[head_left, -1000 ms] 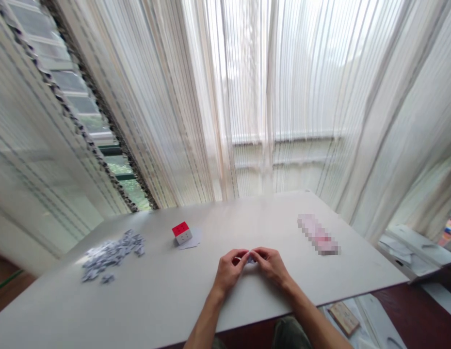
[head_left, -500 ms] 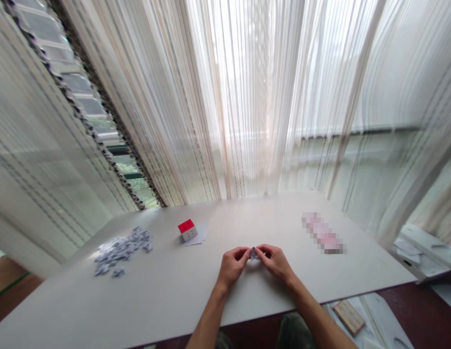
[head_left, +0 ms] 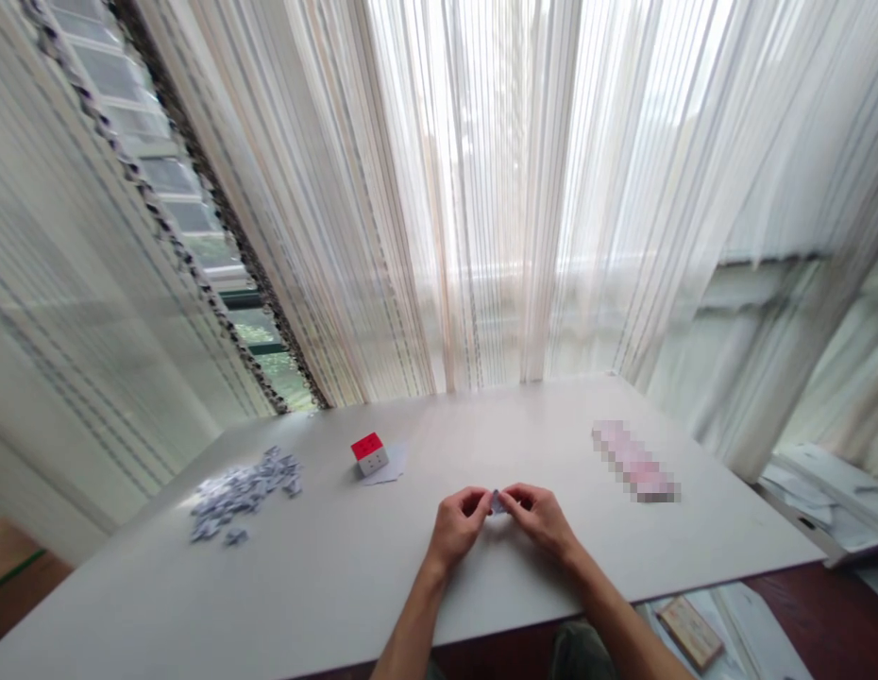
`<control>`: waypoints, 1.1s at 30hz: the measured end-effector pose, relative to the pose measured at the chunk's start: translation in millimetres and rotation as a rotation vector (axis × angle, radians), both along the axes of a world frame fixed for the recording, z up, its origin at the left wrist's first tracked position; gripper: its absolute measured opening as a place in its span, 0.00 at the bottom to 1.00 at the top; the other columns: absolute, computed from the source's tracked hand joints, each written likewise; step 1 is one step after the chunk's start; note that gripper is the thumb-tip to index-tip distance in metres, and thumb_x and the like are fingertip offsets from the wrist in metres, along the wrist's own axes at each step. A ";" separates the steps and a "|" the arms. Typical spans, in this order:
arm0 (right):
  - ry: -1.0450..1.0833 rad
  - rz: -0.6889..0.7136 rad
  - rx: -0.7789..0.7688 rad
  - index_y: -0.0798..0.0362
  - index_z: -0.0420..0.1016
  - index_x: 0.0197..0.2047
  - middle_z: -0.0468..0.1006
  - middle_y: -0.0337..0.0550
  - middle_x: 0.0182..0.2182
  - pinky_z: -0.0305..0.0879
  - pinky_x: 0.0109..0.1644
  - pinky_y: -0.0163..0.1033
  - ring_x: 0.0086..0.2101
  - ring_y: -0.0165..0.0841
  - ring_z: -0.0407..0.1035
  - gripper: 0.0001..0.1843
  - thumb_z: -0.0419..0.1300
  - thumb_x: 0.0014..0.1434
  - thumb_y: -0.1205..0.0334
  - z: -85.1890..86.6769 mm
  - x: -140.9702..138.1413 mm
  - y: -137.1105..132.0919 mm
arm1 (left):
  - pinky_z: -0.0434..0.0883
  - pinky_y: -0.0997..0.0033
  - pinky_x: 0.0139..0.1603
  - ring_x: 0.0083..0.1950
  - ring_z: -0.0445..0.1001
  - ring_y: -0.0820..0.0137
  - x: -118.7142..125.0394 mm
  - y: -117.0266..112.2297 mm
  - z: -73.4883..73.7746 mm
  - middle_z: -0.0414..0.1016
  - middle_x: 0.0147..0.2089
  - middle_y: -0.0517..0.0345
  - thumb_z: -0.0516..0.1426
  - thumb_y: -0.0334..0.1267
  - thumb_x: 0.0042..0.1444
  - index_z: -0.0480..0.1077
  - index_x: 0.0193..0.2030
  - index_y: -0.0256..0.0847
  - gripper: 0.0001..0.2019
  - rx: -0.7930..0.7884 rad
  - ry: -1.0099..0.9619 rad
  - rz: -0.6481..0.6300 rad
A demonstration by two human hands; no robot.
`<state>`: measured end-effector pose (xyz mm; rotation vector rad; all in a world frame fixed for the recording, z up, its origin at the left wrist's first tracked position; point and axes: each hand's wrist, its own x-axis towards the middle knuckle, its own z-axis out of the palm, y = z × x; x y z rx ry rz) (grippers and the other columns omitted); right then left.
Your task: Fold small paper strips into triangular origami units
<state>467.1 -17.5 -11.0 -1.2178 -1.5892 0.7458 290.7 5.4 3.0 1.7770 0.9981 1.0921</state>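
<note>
Both my hands meet near the front middle of the white table (head_left: 326,576). My left hand (head_left: 459,525) and my right hand (head_left: 538,518) pinch a small bluish-grey folded paper piece (head_left: 496,500) between their fingertips, just above the tabletop. A heap of several similar small grey paper pieces (head_left: 244,489) lies at the left of the table. A cube with a red top and white sides (head_left: 369,453) rests on a small white sheet (head_left: 391,467) behind my hands.
A blurred pink oblong thing (head_left: 634,461) lies at the right of the table. Sheer striped curtains (head_left: 481,189) hang along the table's far edge. A small brown box (head_left: 690,633) lies on the floor under the right front edge.
My hands have stayed together on the paper piece with small finger shifts. The view has swung slightly to the right.
</note>
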 end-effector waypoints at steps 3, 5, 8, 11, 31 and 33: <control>-0.004 0.003 0.002 0.53 0.81 0.37 0.81 0.43 0.30 0.65 0.31 0.34 0.27 0.32 0.72 0.17 0.57 0.59 0.49 1.7 -0.4 -0.8 | 0.74 0.71 0.38 0.36 0.78 0.65 0.6 -0.1 0.2 0.81 0.35 0.51 0.57 0.49 0.56 0.78 0.38 0.37 0.17 0.006 -0.017 -0.003; 0.004 0.015 0.008 0.54 0.81 0.38 0.81 0.44 0.31 0.65 0.30 0.34 0.27 0.32 0.72 0.16 0.58 0.58 0.50 3.9 -0.5 -1.9 | 0.74 0.70 0.38 0.35 0.78 0.65 0.7 0.2 -0.8 0.81 0.35 0.50 0.57 0.49 0.56 0.78 0.38 0.36 0.17 0.010 -0.036 0.014; 0.013 0.040 0.005 0.54 0.80 0.39 0.81 0.44 0.31 0.65 0.30 0.34 0.28 0.32 0.72 0.15 0.59 0.58 0.52 6.2 0.1 -2.7 | 0.75 0.70 0.36 0.33 0.78 0.66 0.5 1.0 -2.4 0.81 0.32 0.51 0.58 0.49 0.55 0.79 0.37 0.37 0.17 0.004 -0.053 0.041; 0.011 0.059 -0.015 0.54 0.80 0.39 0.81 0.44 0.31 0.66 0.30 0.34 0.29 0.32 0.72 0.15 0.59 0.57 0.53 6.1 1.2 -2.0 | 0.75 0.70 0.37 0.33 0.78 0.65 0.3 1.3 -2.3 0.81 0.32 0.51 0.58 0.50 0.55 0.79 0.36 0.37 0.17 -0.026 -0.060 0.042; 0.009 0.007 0.052 0.54 0.76 0.41 0.78 0.42 0.30 0.66 0.31 0.34 0.29 0.31 0.70 0.11 0.59 0.56 0.59 3.5 -0.9 -0.7 | 0.74 0.71 0.35 0.33 0.79 0.66 3.3 -4.0 -3.4 0.81 0.33 0.51 0.57 0.47 0.58 0.73 0.49 0.36 0.18 -0.081 -0.093 -0.022; 0.002 -0.008 0.054 0.54 0.76 0.40 0.78 0.42 0.30 0.65 0.30 0.34 0.28 0.31 0.70 0.11 0.60 0.56 0.58 0.6 -1.4 0.1 | 0.74 0.71 0.36 0.33 0.79 0.66 2.9 -4.3 -2.7 0.81 0.35 0.51 0.56 0.47 0.58 0.72 0.52 0.38 0.19 -0.065 -0.082 -0.041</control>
